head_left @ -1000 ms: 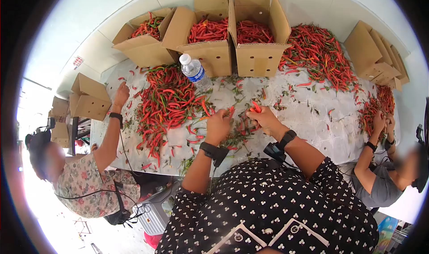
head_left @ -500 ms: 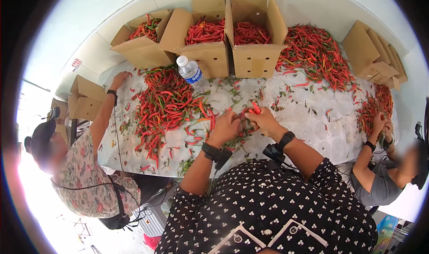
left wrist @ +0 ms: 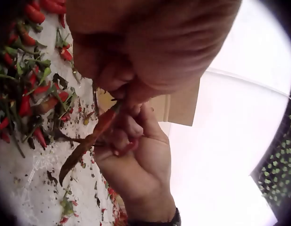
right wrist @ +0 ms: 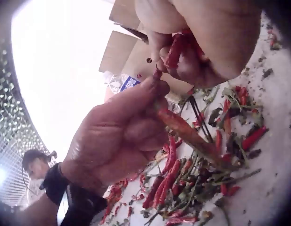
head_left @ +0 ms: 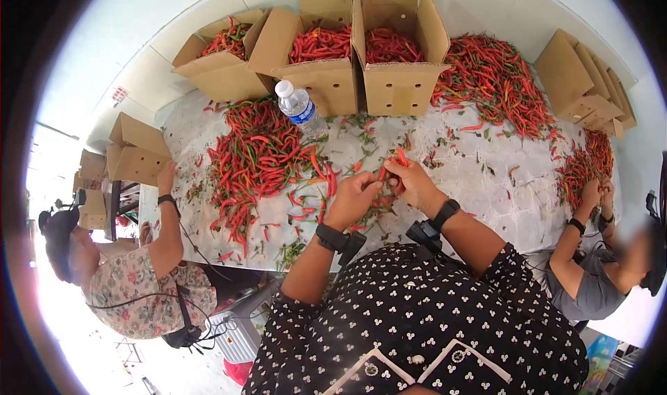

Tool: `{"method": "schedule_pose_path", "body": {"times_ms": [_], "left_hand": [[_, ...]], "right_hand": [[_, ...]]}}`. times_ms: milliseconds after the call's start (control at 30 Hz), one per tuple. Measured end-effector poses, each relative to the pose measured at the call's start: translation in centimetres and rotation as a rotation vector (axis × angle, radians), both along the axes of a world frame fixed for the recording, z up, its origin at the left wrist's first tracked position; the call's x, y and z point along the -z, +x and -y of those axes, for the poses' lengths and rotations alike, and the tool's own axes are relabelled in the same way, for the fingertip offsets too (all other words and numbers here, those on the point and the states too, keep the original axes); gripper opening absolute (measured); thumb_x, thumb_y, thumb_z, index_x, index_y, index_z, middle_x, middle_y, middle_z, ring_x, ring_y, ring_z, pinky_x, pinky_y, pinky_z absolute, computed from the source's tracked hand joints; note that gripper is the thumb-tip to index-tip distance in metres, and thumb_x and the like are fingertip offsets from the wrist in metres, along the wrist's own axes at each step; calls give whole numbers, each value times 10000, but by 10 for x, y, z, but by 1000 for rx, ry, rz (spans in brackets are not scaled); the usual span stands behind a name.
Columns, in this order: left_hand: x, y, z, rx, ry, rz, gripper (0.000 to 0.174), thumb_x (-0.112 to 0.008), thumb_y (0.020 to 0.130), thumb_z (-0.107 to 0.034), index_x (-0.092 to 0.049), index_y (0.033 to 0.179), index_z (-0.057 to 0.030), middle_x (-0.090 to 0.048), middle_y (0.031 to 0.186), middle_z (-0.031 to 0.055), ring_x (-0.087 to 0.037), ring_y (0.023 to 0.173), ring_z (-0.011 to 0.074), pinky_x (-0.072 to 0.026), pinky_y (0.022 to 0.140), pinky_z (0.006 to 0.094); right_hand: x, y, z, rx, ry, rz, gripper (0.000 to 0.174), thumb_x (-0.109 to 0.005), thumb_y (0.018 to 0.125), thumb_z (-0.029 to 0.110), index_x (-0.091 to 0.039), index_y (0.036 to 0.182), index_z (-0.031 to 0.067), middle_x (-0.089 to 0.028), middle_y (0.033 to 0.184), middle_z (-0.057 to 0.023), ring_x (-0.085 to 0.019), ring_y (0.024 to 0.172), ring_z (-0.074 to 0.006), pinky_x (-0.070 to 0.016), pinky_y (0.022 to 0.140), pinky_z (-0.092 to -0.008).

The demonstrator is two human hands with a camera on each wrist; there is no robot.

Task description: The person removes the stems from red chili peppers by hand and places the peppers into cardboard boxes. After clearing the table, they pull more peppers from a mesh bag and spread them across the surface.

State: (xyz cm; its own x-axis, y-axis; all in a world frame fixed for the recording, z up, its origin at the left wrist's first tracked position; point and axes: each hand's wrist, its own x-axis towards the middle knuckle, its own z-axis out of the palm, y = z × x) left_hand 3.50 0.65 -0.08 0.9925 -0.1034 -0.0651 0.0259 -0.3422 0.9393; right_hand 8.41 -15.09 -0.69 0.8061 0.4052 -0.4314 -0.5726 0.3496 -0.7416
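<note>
My left hand [head_left: 354, 200] pinches a long chili [left wrist: 89, 146] with a red body and a brown, withered tip, which points down toward the table in the left wrist view. Close beside it, my right hand [head_left: 417, 184] grips red chilies [right wrist: 174, 51], partly hidden by its fingers. The fingertips of both hands nearly meet above the table. Under them lie loose stems, leaves and scattered chilies [right wrist: 169, 181]. Left of my hands spreads a large heap of red and green chilies [head_left: 253, 159].
A water bottle [head_left: 300, 109] stands behind the heap, before three cardboard boxes [head_left: 403, 88] of chilies. Another chili pile [head_left: 497, 82] lies at the back right, near folded cartons [head_left: 580, 82]. One person [head_left: 153, 263] reaches toward a box at left; another [head_left: 601, 270] handles chilies at right.
My left hand has moved slightly right, up to my right hand, which keeps its red chilies. The person at left has drawn a hand back from the table toward the box.
</note>
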Motion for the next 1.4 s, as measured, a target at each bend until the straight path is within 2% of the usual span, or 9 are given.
{"method": "schedule_pose_path", "body": {"times_ms": [100, 167, 433, 767, 833, 967, 1000, 1233, 1400], "left_hand": [[-10, -4, 3, 56, -143, 15, 107, -538, 856, -119, -570, 868, -18, -505, 663, -51, -421, 592, 11, -342, 518, 179], [-20, -5, 5, 2, -260, -48, 107, -542, 857, -124, -565, 866, -20, -496, 654, -51, -415, 565, 13, -334, 498, 180], [-5, 5, -5, -190, -414, -205, 106, -554, 855, -139, -539, 847, -34, -469, 622, -51, -382, 483, 22, -300, 439, 184], [-6, 1, -4, -59, -426, -320, 80, -550, 842, -113, -547, 808, -41, -519, 672, -26, -432, 516, 38, -331, 469, 184], [-10, 1, -4, -3, -95, -122, 98, -568, 828, -112, -544, 778, -31, -519, 671, -29, -429, 520, 38, -335, 471, 199], [-18, 0, 11, 17, 450, 552, 101, -597, 752, -53, -505, 750, -13, -536, 657, 89, -532, 561, 247, -398, 491, 325], [-18, -1, 13, 61, 535, 550, 119, -597, 732, -55, -488, 762, -19, -517, 688, 153, -534, 641, 342, -414, 529, 391], [-18, 8, -7, -39, 719, 659, 75, -575, 715, -58, -508, 699, -26, -521, 721, 143, -540, 631, 329, -438, 567, 414], [-14, -8, -41, -204, 476, 370, 49, -559, 710, -41, -545, 743, -7, -558, 704, 164, -555, 677, 332, -435, 601, 386]], "right_hand": [[15, 8, 6, 123, 230, -171, 128, -599, 815, 176, -532, 793, 69, -519, 642, -3, -448, 511, -90, -328, 426, -227], [27, 18, 22, -56, 337, -87, 126, -579, 820, 175, -529, 771, 69, -520, 635, -9, -452, 516, -93, -327, 423, -237], [5, -7, 14, -403, -156, 186, 211, -656, 749, 229, -593, 855, 58, -515, 641, 27, -458, 516, -60, -340, 441, -215], [-4, -8, 14, -368, -243, 252, 131, -662, 711, 193, -596, 726, 81, -478, 583, 58, -409, 508, -49, -305, 464, -206], [0, -7, 16, -429, -344, 230, 144, -653, 709, 207, -574, 687, 89, -467, 564, 53, -402, 500, -48, -305, 455, -213], [9, -8, 14, -392, -245, 193, 78, -629, 743, 122, -599, 767, 54, -516, 581, 28, -386, 438, -48, -281, 413, -209], [3, -8, 14, -368, -257, 173, 103, -631, 725, 155, -599, 736, 58, -507, 576, 30, -395, 453, -53, -284, 414, -223], [-1, -2, 21, -184, -197, 86, 153, -661, 728, 189, -607, 709, 47, -499, 563, 24, -399, 462, -63, -296, 415, -230], [-14, 11, 54, -17, -9, 21, 127, -636, 783, 125, -582, 884, 70, -445, 597, 53, -357, 457, -40, -278, 410, -192]]}}
